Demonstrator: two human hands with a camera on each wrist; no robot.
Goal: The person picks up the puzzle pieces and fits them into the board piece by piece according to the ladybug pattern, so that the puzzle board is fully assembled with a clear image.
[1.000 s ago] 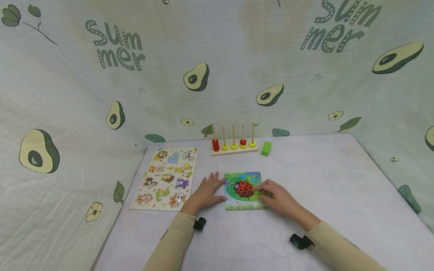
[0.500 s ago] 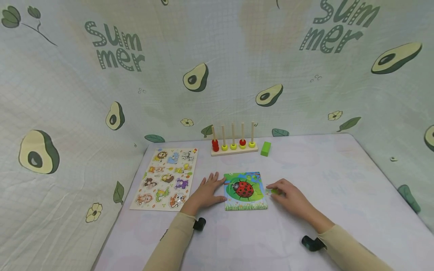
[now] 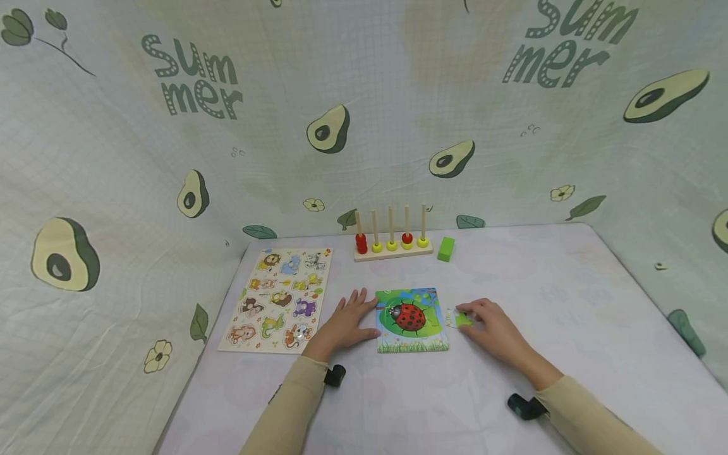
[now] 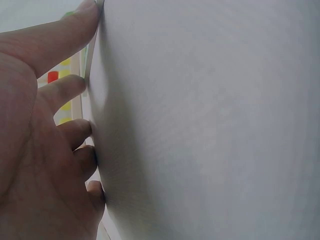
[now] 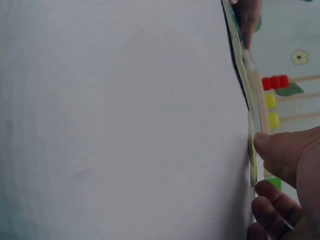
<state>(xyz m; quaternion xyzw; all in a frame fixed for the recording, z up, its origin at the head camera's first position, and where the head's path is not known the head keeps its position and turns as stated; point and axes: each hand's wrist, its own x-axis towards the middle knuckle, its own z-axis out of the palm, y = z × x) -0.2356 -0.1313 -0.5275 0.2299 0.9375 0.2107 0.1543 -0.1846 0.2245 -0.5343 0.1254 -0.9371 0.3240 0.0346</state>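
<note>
A square ladybug puzzle (image 3: 392, 344) lies flat in the middle of the table. My left hand (image 3: 348, 322) rests palm down with fingers spread, its thumb and index finger at the puzzle's left edge. To the right of the puzzle, my right hand (image 3: 493, 332) pinches a small green and white puzzle piece (image 3: 450, 317) between thumb and fingers. That piece is low at the table surface, apart from the puzzle, and partly covered by the fingers. The right wrist view shows the thumb on the thin piece (image 5: 252, 160), with the fingers curled at its end.
Left of the left hand lies an animal peg board (image 3: 290, 297). At the back stands a wooden bead stacker (image 3: 392, 254) with red and yellow beads on upright rods. Beside it is a green block (image 3: 446, 249). A patterned cloth (image 3: 392, 145) encloses the back and sides.
My right hand has moved right from the puzzle's right side, bringing the small piece away, and more of that piece shows now. The left hand has stayed in place.
</note>
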